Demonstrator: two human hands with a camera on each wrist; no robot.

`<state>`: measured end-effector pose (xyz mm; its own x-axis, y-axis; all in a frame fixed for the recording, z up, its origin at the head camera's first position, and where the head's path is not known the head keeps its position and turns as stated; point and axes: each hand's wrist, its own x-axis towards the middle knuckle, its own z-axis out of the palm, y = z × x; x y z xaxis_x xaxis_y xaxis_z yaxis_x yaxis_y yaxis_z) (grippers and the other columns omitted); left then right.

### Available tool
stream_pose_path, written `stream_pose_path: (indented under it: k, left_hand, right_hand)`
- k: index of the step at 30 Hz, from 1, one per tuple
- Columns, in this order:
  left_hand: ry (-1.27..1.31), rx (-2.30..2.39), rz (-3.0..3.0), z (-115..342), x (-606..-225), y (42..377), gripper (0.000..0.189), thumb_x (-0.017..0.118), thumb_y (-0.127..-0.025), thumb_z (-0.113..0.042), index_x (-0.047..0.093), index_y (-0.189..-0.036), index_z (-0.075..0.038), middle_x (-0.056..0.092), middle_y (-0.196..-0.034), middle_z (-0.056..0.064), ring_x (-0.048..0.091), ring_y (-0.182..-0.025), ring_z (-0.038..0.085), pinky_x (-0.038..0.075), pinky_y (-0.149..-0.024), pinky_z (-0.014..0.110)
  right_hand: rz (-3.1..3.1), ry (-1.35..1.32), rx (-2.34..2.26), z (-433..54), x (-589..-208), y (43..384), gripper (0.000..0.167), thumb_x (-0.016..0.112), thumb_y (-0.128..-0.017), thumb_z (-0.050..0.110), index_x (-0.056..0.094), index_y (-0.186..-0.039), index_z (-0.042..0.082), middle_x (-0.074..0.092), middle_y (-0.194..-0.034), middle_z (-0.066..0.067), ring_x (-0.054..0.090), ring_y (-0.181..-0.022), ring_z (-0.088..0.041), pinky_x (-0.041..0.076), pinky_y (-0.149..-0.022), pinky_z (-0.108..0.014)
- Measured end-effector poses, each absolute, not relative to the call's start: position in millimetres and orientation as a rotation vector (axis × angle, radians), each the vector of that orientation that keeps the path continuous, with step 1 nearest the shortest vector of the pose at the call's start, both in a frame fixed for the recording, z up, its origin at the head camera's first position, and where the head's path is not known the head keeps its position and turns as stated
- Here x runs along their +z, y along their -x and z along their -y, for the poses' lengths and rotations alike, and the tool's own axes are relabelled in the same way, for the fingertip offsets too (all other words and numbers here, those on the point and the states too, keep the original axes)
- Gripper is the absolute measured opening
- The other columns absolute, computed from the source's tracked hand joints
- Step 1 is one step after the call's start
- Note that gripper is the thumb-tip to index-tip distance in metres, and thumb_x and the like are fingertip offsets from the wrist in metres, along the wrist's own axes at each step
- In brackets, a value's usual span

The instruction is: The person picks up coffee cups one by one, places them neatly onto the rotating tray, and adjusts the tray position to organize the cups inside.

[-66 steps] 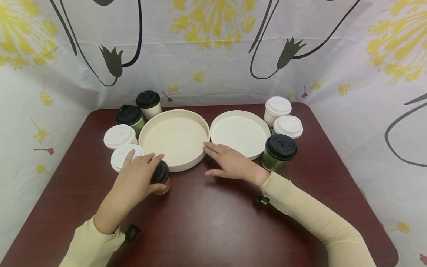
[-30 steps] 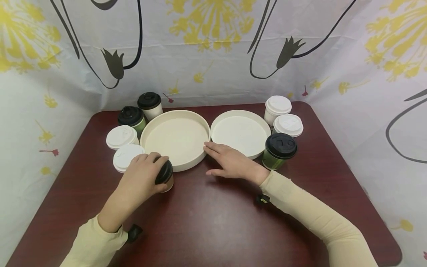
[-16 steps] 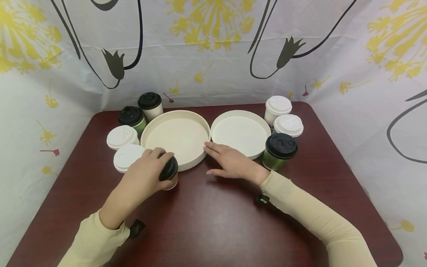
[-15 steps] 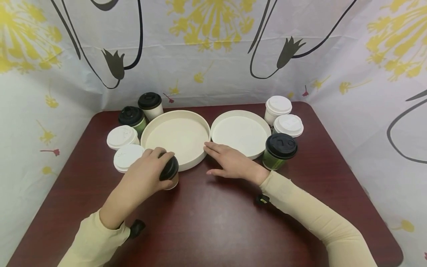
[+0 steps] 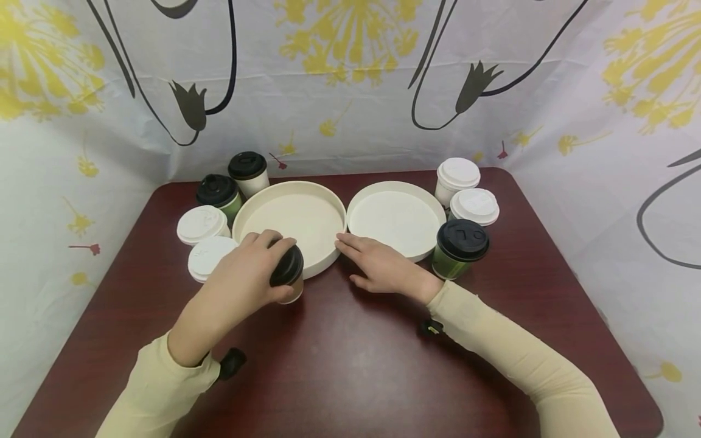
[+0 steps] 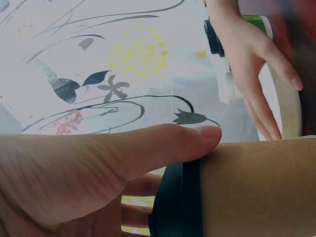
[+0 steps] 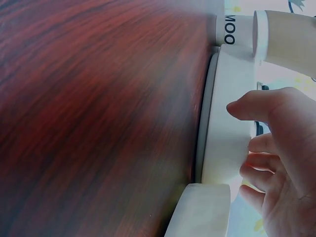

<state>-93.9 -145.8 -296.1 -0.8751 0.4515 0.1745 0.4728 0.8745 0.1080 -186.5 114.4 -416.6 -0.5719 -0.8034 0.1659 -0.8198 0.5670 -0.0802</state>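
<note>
My left hand (image 5: pixel 235 283) grips a brown paper coffee cup (image 6: pixel 256 185) with a black lid (image 5: pixel 290 267), near the front left rim of a large cream round tray (image 5: pixel 296 210). In the left wrist view the thumb lies along the cup's side and the fingers pass behind it. In the right wrist view the cup's base shows beside the tray wall, tilted. My right hand (image 5: pixel 380 264) has its fingers extended against the rims where the large tray meets a smaller white round tray (image 5: pixel 395 219). Both trays hold nothing.
Left of the large tray stand two white-lidded cups (image 5: pixel 202 224), a green cup (image 5: pixel 219 193) and a white cup (image 5: pixel 249 173), both black-lidded. Right of the small tray are two white-lidded cups (image 5: pixel 457 176) and a black-lidded green cup (image 5: pixel 460 249). A patterned curtain (image 5: pixel 350 134) borders the dark red table (image 5: pixel 350 365).
My left hand closed on the brown cup and has moved it right and slightly away from me, along the large tray's front rim. My right hand's thumb has drawn in slightly.
</note>
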Motion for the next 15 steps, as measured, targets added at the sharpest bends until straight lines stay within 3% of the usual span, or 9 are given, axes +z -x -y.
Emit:
stream_pose_path:
  k: [15]
  left_hand:
    - [0.674,-0.221,2.881,140,-284,105,0.067,0.085,-0.073,-0.031,0.059,-0.130,-0.006,0.060,-0.126,0.016,0.058,-0.113,0.037,0.056,-0.084,0.049]
  right_hand:
    - [2.675,-1.390,0.173,-113,-417,185,0.074,0.068,-0.081,0.017,0.041,-0.148,0.001,0.041,-0.156,-0.017,0.046,-0.141,-0.029,0.040,-0.116,-0.041]
